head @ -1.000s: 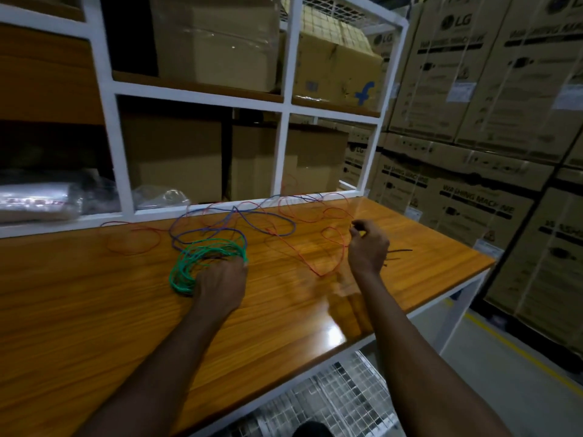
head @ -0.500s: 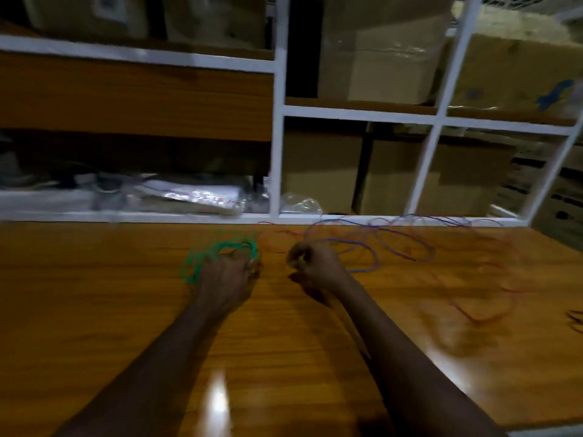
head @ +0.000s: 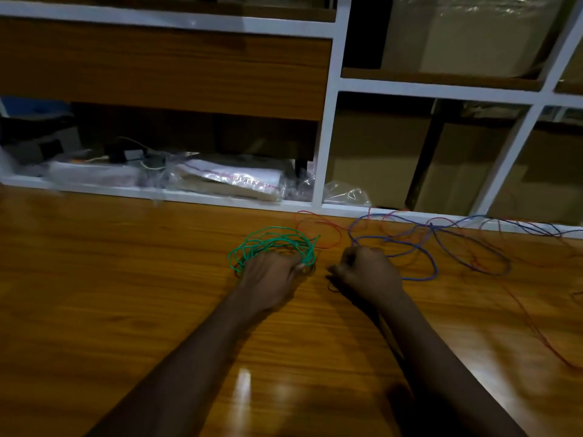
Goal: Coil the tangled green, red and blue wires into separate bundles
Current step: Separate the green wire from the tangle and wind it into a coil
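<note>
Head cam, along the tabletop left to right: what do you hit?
green wire coil, gripped by the left hand → right hand, fisted → blue wire loops → red wire tail at far right.

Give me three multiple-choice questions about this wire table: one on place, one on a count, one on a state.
1. The green wire lies: A left of the blue wire; B on the shelf; C on the floor.
2. Wire colours on the table: A one; B two; C three.
3. The blue wire is: A loosely sprawled; B tightly bundled; C hung up.
Answers: A, its loops sit left of the blue ones; C, green, blue and red wire show; A, wide loops spread across the wood.
</note>
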